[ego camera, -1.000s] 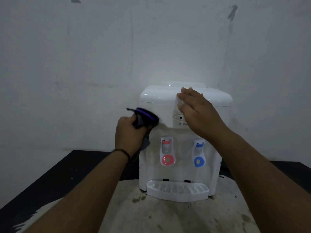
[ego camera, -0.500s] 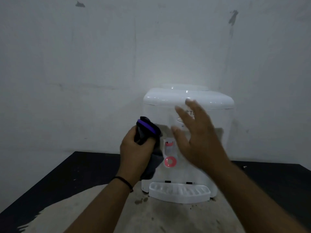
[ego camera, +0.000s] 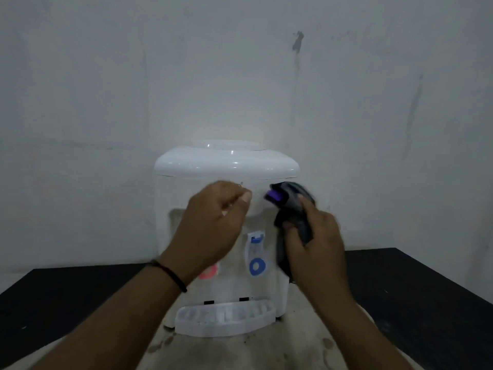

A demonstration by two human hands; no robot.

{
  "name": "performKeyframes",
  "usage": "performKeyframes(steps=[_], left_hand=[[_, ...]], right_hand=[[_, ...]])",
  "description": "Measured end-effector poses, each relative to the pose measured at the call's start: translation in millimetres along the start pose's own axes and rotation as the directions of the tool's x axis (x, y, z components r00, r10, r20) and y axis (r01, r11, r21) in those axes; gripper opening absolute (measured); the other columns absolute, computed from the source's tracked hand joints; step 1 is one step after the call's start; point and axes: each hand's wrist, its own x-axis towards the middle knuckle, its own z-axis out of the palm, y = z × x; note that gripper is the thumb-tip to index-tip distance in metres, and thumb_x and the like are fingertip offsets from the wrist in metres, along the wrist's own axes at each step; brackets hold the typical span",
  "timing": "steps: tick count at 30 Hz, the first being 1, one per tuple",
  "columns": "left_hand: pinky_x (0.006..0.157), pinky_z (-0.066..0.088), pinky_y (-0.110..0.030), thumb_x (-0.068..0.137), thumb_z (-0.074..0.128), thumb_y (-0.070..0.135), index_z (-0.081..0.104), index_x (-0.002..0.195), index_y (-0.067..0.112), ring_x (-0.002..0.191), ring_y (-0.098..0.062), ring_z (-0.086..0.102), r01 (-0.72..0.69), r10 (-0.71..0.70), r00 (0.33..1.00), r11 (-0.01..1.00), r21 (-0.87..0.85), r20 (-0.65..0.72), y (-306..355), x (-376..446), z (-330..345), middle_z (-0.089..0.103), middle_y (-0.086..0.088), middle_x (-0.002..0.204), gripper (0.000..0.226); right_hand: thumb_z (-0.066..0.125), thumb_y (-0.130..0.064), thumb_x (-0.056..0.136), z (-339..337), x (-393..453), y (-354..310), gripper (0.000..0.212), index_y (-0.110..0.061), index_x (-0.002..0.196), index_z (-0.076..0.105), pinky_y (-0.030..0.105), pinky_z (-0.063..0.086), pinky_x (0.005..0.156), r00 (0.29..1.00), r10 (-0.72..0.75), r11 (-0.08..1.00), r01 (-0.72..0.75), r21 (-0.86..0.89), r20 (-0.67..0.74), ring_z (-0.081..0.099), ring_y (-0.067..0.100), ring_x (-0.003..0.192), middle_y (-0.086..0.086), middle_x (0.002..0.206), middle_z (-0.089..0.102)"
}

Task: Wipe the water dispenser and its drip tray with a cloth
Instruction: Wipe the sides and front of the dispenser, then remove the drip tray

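Observation:
A white water dispenser (ego camera: 226, 164) stands on the table against the wall, with its white drip tray (ego camera: 226, 320) at the front base. My right hand (ego camera: 317, 244) grips a dark grey cloth (ego camera: 292, 201) with a purple stripe and holds it against the dispenser's upper right front corner. My left hand (ego camera: 213, 231) hovers in front of the dispenser's middle, fingers loosely curled and holding nothing. The blue tap (ego camera: 256, 263) shows between my hands. The red tap (ego camera: 209, 273) is mostly hidden behind my left wrist.
The table (ego camera: 66, 297) is black with a worn, stained beige patch (ego camera: 266, 351) in front of the dispenser. A bare grey-white wall (ego camera: 240, 76) stands directly behind it. I wear a dark band on my left wrist (ego camera: 170, 276).
The cloth has passed from my left hand to my right hand and moved from the dispenser's left side to its upper right. My left hand now holds nothing.

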Motion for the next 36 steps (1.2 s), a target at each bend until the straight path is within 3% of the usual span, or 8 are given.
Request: performKeyframes(steps=[2,5,7,9,14,21,28,36], left_hand=[[0.094,0.030,-0.003,0.087,0.045,0.027,0.065,0.113,0.009,0.103,-0.007,0.052,-0.086,0.100,0.992,0.981,0.175,-0.072,-9,20,-2,0.062,-0.007,0.116,0.038],[0.112,0.011,-0.028,0.090,0.035,0.032,0.045,0.137,0.010,0.136,-0.023,0.032,-0.109,0.130,0.991,0.893,0.436,-0.019,-20,44,1,0.040,-0.011,0.146,0.052],[0.115,0.004,-0.038,0.092,0.023,0.039,0.034,0.143,0.010,0.142,-0.026,0.022,-0.124,0.117,0.992,0.816,0.564,0.048,-26,52,10,0.029,-0.013,0.152,0.060],[0.116,0.008,-0.045,0.090,0.018,0.042,0.034,0.143,0.008,0.141,-0.029,0.026,-0.128,0.124,0.991,0.765,0.631,0.050,-30,52,17,0.032,-0.016,0.150,0.065],[0.113,0.016,-0.050,0.089,0.029,0.038,0.045,0.136,0.006,0.131,-0.034,0.040,-0.101,0.149,0.989,0.749,0.655,-0.018,-35,50,26,0.049,-0.018,0.137,0.059],[0.112,0.020,-0.052,0.086,0.036,0.035,0.047,0.133,0.005,0.129,-0.034,0.041,-0.118,0.185,0.982,0.743,0.659,-0.033,-37,50,28,0.050,-0.017,0.134,0.056],[0.111,0.021,-0.053,0.083,0.038,0.035,0.048,0.130,0.006,0.126,-0.034,0.042,-0.119,0.208,0.977,0.735,0.667,-0.055,-39,51,29,0.051,-0.016,0.131,0.056],[0.113,0.019,-0.052,0.084,0.039,0.037,0.046,0.132,0.007,0.126,-0.033,0.041,-0.126,0.222,0.974,0.723,0.679,-0.055,-41,50,29,0.049,-0.015,0.131,0.057]], right_hand=[[0.055,-0.012,0.091,-9,20,11,0.052,-0.020,0.140,0.039,-0.007,0.029,0.072,0.994,-0.001,0.998,-0.006,-0.067,-0.107,0.044,-0.007,0.084,-0.001,0.106,0.036],[0.049,-0.017,0.094,-8,47,17,0.052,-0.025,0.143,0.032,0.013,0.040,0.081,0.994,-0.034,0.989,0.019,-0.149,-0.101,0.046,0.011,0.092,-0.002,0.109,0.031],[0.045,-0.020,0.096,3,59,20,0.051,-0.028,0.144,0.029,0.027,0.045,0.087,0.996,-0.081,0.962,0.067,-0.265,-0.043,0.047,0.018,0.100,0.004,0.119,0.035],[0.042,-0.019,0.096,15,61,25,0.051,-0.025,0.145,0.027,0.029,0.044,0.079,0.994,-0.110,0.912,0.110,-0.394,0.022,0.046,0.023,0.096,0.012,0.123,0.038],[0.047,-0.006,0.091,35,15,61,0.036,-0.005,0.127,0.047,0.028,0.037,0.062,0.984,0.017,0.842,0.080,-0.534,0.175,0.050,0.025,0.086,0.017,0.109,0.045],[0.040,-0.011,0.093,21,59,39,0.043,-0.005,0.135,0.036,0.027,0.029,0.062,0.989,-0.070,0.853,0.126,-0.507,0.128,0.035,0.018,0.075,0.018,0.114,0.043],[0.043,-0.010,0.093,26,-4,75,0.021,-0.007,0.112,0.050,0.023,0.033,0.063,0.936,0.156,0.827,0.050,-0.560,0.314,0.040,0.015,0.074,0.014,0.114,0.046],[0.043,-0.009,0.093,28,15,74,0.018,-0.002,0.108,0.051,0.025,0.031,0.065,0.950,0.130,0.840,0.047,-0.540,0.286,0.040,0.018,0.073,0.018,0.115,0.045]])
